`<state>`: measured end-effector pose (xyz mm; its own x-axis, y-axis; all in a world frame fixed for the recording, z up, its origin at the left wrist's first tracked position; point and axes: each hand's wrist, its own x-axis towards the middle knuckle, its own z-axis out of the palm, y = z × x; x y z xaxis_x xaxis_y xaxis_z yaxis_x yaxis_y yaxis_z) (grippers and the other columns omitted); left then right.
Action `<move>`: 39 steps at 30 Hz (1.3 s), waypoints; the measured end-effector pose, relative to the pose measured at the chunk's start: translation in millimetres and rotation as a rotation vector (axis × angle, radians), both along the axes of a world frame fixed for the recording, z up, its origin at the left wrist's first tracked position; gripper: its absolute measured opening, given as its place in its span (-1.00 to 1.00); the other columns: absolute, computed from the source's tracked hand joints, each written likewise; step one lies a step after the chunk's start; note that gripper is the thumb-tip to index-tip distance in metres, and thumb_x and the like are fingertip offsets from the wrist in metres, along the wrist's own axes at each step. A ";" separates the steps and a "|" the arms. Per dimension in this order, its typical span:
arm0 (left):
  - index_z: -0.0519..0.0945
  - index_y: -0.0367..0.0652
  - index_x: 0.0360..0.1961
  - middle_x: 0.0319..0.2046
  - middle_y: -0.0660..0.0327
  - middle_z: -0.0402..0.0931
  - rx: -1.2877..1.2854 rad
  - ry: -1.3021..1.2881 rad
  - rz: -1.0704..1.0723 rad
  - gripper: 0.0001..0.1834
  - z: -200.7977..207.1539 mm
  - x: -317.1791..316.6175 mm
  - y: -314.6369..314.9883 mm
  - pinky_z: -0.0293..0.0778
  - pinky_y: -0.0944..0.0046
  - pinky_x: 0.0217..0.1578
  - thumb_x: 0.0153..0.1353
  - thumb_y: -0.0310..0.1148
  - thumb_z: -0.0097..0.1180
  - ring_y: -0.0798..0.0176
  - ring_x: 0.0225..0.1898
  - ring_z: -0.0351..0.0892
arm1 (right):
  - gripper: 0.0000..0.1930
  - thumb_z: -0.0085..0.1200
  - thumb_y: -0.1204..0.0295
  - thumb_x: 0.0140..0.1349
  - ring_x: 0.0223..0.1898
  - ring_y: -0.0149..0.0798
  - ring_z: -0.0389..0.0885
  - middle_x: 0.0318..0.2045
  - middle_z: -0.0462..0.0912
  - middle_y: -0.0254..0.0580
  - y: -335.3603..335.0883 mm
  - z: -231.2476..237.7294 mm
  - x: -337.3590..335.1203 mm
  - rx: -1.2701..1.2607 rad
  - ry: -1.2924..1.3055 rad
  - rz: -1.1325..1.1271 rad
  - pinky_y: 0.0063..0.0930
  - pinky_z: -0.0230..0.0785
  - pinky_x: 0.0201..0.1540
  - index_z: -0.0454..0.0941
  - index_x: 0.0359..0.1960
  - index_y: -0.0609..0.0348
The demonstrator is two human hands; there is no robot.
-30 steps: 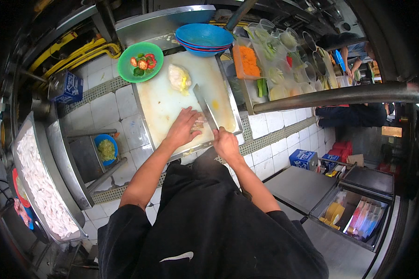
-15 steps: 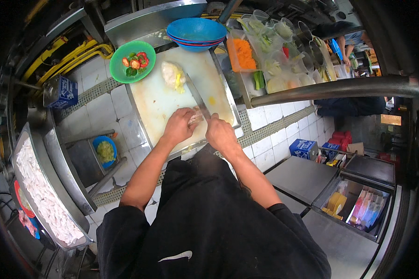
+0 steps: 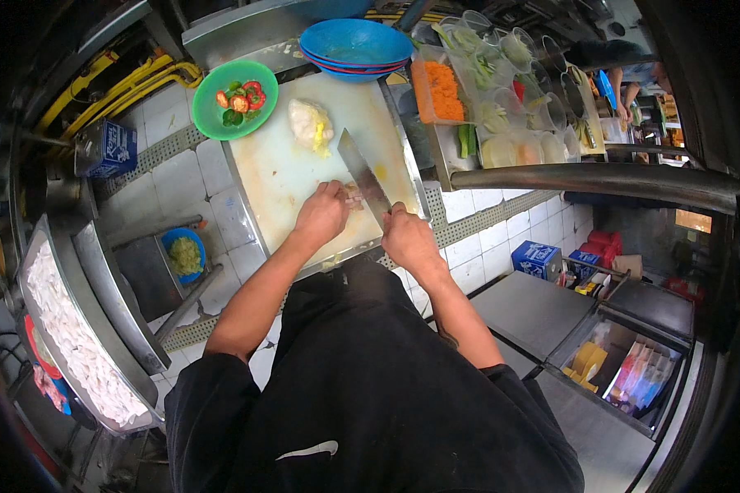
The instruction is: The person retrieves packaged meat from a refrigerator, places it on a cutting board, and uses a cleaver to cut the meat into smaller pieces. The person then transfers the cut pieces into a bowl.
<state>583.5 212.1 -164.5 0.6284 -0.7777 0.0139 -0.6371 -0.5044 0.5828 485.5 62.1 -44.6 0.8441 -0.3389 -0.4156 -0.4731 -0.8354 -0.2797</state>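
On the white cutting board [image 3: 275,177], my right hand [image 3: 412,242] is closed round the handle of a broad-bladed kitchen knife [image 3: 360,168]. Its blade points away from me and leans left, lying flatter than upright. Just left of the blade sits a small pale-pink piece of meat [image 3: 353,197], partly hidden. My left hand [image 3: 324,211] has its fingers curled and pressed on that meat. Farther up the board is a larger pale chunk of raw chicken [image 3: 307,123] with yellow fat on its right side, apart from both hands.
A green bowl [image 3: 202,115] of cut red and green peppers overlaps the board's far left corner. Stacked blue bowls [image 3: 358,41] stand at its far edge. Rightward are a tub of shredded carrot [image 3: 444,90], vegetable containers and a metal rail [image 3: 584,177]. A tray of pale strips [image 3: 82,337] lies left.
My right hand has moved slightly right with the knife. The blade has turned from edge-on to show its broad face, and come away from the meat. My left hand stays on the meat.
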 end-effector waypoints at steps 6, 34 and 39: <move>0.55 -0.43 -0.08 -0.02 -0.11 0.48 -0.053 0.043 0.003 -0.62 6.4 0.4 4.3 0.48 0.04 0.05 0.10 -0.40 0.21 -0.15 0.01 0.49 | -0.74 -0.09 0.33 0.41 -0.28 0.30 0.66 -0.43 0.65 0.31 7.5 3.7 4.0 0.028 -0.001 -0.043 0.11 0.48 -0.17 0.42 -0.23 0.35; 0.49 -0.28 0.17 0.12 -0.03 0.42 -0.149 0.179 0.028 -0.25 18.1 0.4 15.7 0.35 0.04 0.21 -0.14 -0.42 0.44 -0.14 0.17 0.37 | -0.72 -0.16 0.27 0.46 -0.30 0.34 0.64 -0.39 0.64 0.31 15.5 -52.0 -2.1 -0.021 -0.146 -0.099 0.17 0.46 -0.19 0.39 -0.24 0.29; 0.65 -0.18 -0.02 0.01 0.02 0.52 -0.266 0.056 0.054 -0.57 10.4 -3.3 13.9 0.42 0.05 0.11 0.01 -0.46 0.34 -0.11 0.07 0.47 | -0.72 -0.20 0.27 0.47 -0.34 0.30 0.65 -0.39 0.65 0.21 8.9 -26.4 4.0 -0.092 -0.141 -0.095 0.13 0.49 -0.21 0.41 -0.23 0.26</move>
<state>580.2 225.9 -154.1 0.6743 -0.7169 0.1771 -0.5764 -0.3610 0.7331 489.5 71.0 -71.0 0.8542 -0.4511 -0.2587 -0.5127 -0.8138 -0.2738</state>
